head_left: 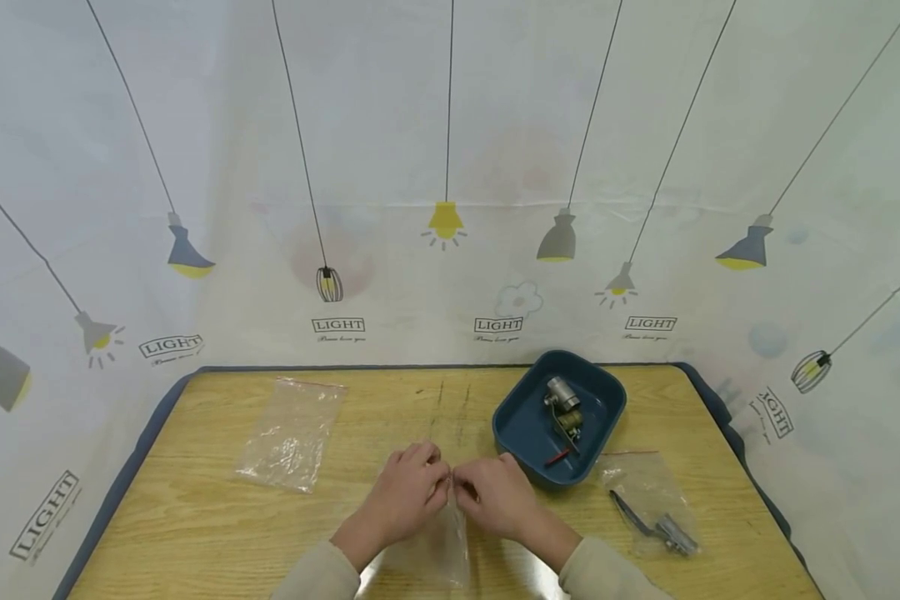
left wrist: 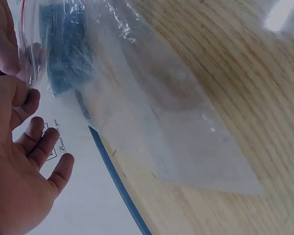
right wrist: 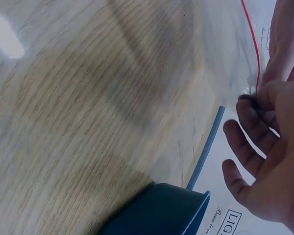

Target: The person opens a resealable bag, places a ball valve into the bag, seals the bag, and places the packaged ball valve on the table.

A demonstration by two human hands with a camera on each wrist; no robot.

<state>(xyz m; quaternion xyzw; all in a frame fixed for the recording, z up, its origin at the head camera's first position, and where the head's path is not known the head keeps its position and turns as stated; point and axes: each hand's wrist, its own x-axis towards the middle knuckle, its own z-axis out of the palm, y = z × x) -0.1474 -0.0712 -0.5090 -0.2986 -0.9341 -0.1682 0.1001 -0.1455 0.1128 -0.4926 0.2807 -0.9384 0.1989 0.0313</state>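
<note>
A clear plastic zip bag (head_left: 435,550) with a red line along its mouth hangs between my two hands. My left hand (head_left: 408,493) pinches the bag's top edge between thumb and forefinger. Right beside it, my right hand (head_left: 498,498) pinches the same edge, the two sets of fingertips close together. The left wrist view shows the bag (left wrist: 181,132) spreading downward over the table, its film see-through, with no item visible inside. In the right wrist view the red seal line (right wrist: 252,36) runs down to the pinching fingers, while the other fingers curve loosely.
Behind my right hand stands a dark blue bin (head_left: 521,454) holding metal valve-like fittings (head_left: 562,396), one with a red-tipped lever. Right of it lies a zip bag (head_left: 645,475) with a metal fitting (head_left: 671,533) inside. Another clear bag (head_left: 292,433) lies flat at the left.
</note>
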